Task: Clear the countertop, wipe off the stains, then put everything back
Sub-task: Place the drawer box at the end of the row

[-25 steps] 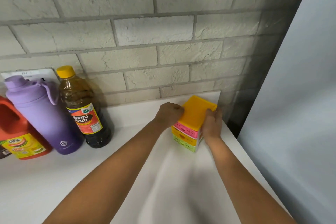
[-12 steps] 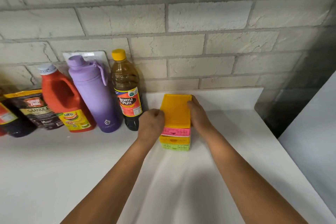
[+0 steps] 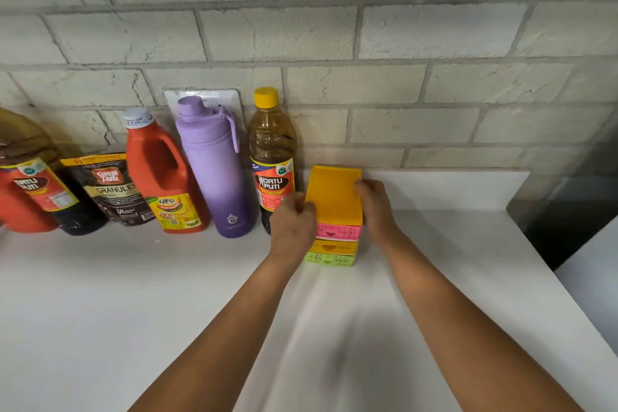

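Both hands clamped the drawer box (image 3: 334,207) at centre frame on the white tabletop (image 3: 100,294); left hand (image 3: 292,224) curled round its left side, right hand (image 3: 376,207) round the right; vinegar bottle (image 3: 272,157) just left.

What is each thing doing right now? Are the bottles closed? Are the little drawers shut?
Drawer box: upright on the countertop, all three drawers shut.
Left hand: grips the box's left side.
Right hand: grips its right side.
Datu Puti bottle: upright, yellow cap on.
Purple flask: upright, lid closed.
Red UFC jug: upright, capped.
Granules pouch: standing; seal cannot be told.
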